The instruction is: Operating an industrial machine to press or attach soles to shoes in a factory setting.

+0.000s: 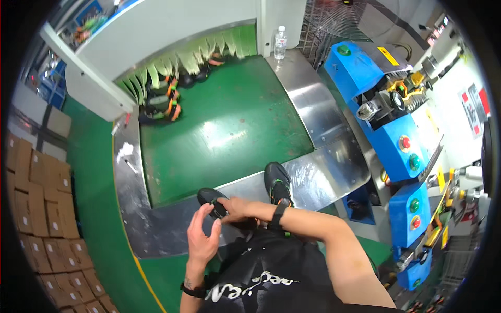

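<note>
The right hand (239, 207) reaches across to a black shoe (209, 195) at the near edge of the steel tabletop (329, 172), a little left of the middle. Its fingers are at the shoe's opening and seem to touch it; whether they are clamped on it cannot be told, since the hand hides its own underside. The left hand (202, 241) is raised just beside that shoe, its fingers apart and the thumb standing off from them, with nothing between them. Each wrist wears a dark band.

A second black shoe (275, 176), with green and orange touches at its laces, stands to the right, near the right forearm, its toe pointing toward the green conveyor belt (235, 120). The steel borders this belt. At the far left, several black-and-orange shoes (166, 101) sit on the belt beside the pale green strip curtain (182, 60) of a white machine housing (177, 26).

A clear water bottle (280, 43) stands on the steel by the housing. Farther right are blue control boxes (399, 130) with red and green buttons; cardboard boxes (44, 208) are stacked at far left.
</note>
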### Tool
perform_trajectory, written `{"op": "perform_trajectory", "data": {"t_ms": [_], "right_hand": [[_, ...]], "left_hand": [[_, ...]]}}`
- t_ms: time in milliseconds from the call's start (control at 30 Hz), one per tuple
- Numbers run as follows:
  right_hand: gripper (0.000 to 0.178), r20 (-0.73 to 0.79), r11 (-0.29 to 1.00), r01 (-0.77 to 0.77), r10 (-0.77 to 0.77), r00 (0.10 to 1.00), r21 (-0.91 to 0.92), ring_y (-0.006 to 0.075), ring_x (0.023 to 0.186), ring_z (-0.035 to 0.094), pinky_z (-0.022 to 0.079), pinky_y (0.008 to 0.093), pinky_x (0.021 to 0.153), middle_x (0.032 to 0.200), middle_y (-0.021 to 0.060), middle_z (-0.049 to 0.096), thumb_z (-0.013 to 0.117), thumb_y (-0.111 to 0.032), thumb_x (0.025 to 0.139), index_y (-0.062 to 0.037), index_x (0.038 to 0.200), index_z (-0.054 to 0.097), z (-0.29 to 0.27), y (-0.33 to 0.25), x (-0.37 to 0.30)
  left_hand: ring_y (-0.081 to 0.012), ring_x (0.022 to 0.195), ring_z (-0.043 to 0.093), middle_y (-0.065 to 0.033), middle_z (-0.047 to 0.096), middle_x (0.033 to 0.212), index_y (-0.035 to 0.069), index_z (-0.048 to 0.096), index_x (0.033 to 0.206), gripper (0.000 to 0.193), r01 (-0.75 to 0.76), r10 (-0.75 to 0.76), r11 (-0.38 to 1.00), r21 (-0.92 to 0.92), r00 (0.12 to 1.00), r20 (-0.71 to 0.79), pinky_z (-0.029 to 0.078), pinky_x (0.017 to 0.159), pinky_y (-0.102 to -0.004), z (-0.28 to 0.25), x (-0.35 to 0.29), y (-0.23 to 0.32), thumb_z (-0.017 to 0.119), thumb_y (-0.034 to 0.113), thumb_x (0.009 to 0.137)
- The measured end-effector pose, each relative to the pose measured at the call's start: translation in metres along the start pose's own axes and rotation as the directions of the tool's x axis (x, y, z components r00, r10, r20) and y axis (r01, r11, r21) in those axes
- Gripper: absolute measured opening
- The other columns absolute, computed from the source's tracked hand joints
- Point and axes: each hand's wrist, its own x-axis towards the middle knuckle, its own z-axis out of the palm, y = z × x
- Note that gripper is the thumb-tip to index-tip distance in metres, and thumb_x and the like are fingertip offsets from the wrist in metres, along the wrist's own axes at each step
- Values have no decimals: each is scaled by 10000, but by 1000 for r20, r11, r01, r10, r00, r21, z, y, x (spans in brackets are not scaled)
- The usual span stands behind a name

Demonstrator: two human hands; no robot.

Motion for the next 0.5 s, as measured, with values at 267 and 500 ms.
{"op": "perform_trajectory", "data": {"t_ms": [267,500], "right_hand": [[995,-511,851,-521,419,750,-67,551,1326,307,385,620,980,1465,382,209,821,-282,664,27,1424,258,-23,55,-113],[859,-417,791,-39,363,833,610,255,1068,622,479,344,943,1154,179,642,758,-150,680,37,1415,356,-79,70,-156]], "left_hand": [[-345,1028,634,-194,655,1081,-34,558,1179,365,101,-101,994,46,995,-2,485,912,-398,1,-16,-34,636,63,836],[-292,1228,532,-181,549,1300,-17,451,1332,462,37,-20,985,-171,995,95,412,1034,-388,4,21,9,603,113,916]]}}
